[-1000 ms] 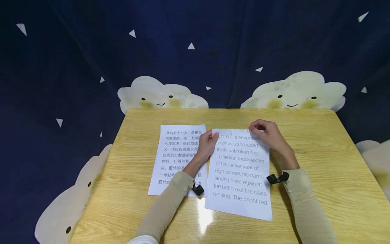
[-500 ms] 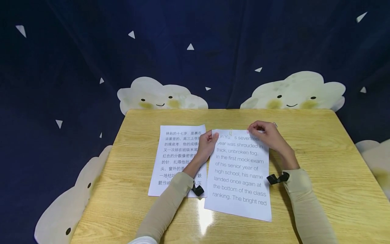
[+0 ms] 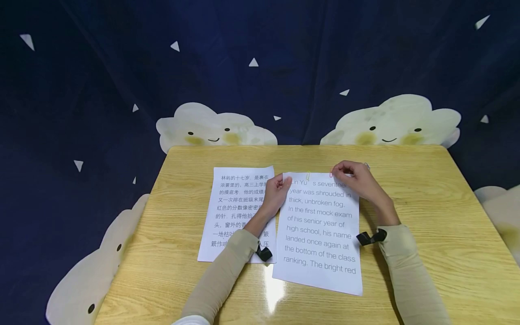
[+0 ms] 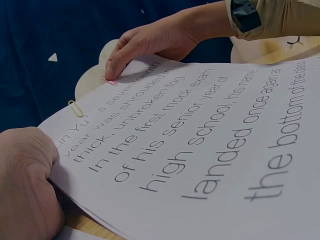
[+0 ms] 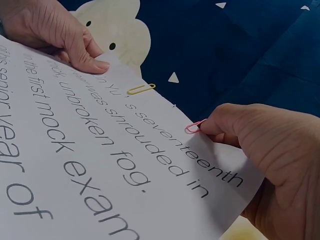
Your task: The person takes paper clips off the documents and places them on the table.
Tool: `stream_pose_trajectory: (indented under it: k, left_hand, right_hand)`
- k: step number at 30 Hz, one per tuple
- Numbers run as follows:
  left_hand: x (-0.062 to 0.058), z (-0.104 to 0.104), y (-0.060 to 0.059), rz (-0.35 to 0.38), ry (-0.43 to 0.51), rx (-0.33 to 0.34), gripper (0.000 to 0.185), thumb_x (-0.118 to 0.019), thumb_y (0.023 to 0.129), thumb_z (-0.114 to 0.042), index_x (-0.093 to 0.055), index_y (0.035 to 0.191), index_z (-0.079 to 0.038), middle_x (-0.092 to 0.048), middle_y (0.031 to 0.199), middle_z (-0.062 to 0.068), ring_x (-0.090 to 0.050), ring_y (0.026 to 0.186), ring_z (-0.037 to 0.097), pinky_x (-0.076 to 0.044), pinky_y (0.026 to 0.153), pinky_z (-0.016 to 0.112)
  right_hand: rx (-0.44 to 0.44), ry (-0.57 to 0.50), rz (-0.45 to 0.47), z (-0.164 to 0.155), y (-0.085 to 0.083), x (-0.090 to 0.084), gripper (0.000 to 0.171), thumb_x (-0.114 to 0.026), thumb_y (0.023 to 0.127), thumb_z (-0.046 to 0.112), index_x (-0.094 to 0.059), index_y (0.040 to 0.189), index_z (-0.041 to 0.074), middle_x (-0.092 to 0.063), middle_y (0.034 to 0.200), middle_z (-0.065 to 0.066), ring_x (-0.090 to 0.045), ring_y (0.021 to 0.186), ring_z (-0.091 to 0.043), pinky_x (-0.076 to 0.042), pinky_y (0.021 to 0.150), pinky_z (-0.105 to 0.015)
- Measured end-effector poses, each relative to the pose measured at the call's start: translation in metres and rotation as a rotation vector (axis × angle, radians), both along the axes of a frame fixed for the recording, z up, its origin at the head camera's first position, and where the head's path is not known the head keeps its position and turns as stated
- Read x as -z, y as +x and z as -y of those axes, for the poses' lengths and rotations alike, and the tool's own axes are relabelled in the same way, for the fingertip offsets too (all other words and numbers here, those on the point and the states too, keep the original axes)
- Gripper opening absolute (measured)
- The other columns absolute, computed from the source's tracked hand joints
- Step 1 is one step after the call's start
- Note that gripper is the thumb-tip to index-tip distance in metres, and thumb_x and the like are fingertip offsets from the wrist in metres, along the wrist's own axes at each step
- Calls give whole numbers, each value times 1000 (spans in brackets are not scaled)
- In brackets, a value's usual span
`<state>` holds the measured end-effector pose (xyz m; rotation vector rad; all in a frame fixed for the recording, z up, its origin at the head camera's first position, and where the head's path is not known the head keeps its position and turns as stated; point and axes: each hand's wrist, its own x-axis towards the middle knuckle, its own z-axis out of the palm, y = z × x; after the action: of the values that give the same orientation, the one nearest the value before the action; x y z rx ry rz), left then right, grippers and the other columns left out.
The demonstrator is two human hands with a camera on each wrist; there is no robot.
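Dark blue curtain (image 3: 243, 27) behind a yellowish wooden table (image 3: 162, 248)

White rectangular English-printed page (image 3: 318, 239): long axis running away from the person, top edge toward the curtain. At that edge's right part sits a thin pink wire paper clip (image 5: 193, 127), rounded loop pointing down the page, long axis crossing the edge. Right hand (image 3: 357, 178) pinches its outer end; left hand (image 3: 276, 193) grips the page's top left corner. Between them, on the page, sits a yellow wire paper clip (image 5: 142, 89).

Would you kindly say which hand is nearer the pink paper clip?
Right. The right hand pinches the pink paper clip; the left hand holds the paper by its top left corner, past the yellow clip.
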<state>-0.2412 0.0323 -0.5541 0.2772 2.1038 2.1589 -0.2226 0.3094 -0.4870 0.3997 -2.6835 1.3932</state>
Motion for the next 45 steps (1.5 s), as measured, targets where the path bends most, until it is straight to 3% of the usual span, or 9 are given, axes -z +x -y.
stream_pose_trajectory:
  k: [7,14,25,33,45]
  left_hand:
    - [0,0,1,-12,-14,12,26,-61,107,-22,-67,95,0,-54,65,-4,-46,55,7,-36,50,19]
    - [-1,0,0,-13,-11,21,25,-61,108,-22,-70,101,0,-59,67,-2,-50,55,8,-38,50,19]
    - [0,-1,-1,2,-9,25,26,-61,108,-22,-68,99,1,-58,67,-3,-49,55,7,-38,50,18]
    - [0,-1,-1,7,-5,20,25,-61,107,-22,-69,99,1,-59,67,-1,-50,55,8,-38,50,18]
    - [0,1,0,-5,-24,9,27,-62,107,-24,-66,93,-1,-55,65,-2,-47,54,8,-36,50,19]
  right_hand:
    - [-16,0,-24,-2,-1,1,12,-67,103,12,-75,105,4,-75,100,-12,-63,85,-13,-46,75,-16]
    - [35,-8,-20,-3,0,0,10,-66,103,7,-75,102,3,-74,100,-11,-59,82,-11,-44,73,-16]
    - [48,-10,31,0,17,-34,13,-62,103,1,-72,105,-7,-71,99,-21,-55,76,-15,-43,65,-19]
    - [105,25,37,-27,2,-1,16,-63,105,11,-73,109,0,-73,109,-19,-57,79,-16,-44,65,-19]
    - [124,59,61,-43,3,-4,22,-61,107,19,-73,113,1,-72,103,-17,-59,82,-20,-44,68,-20]
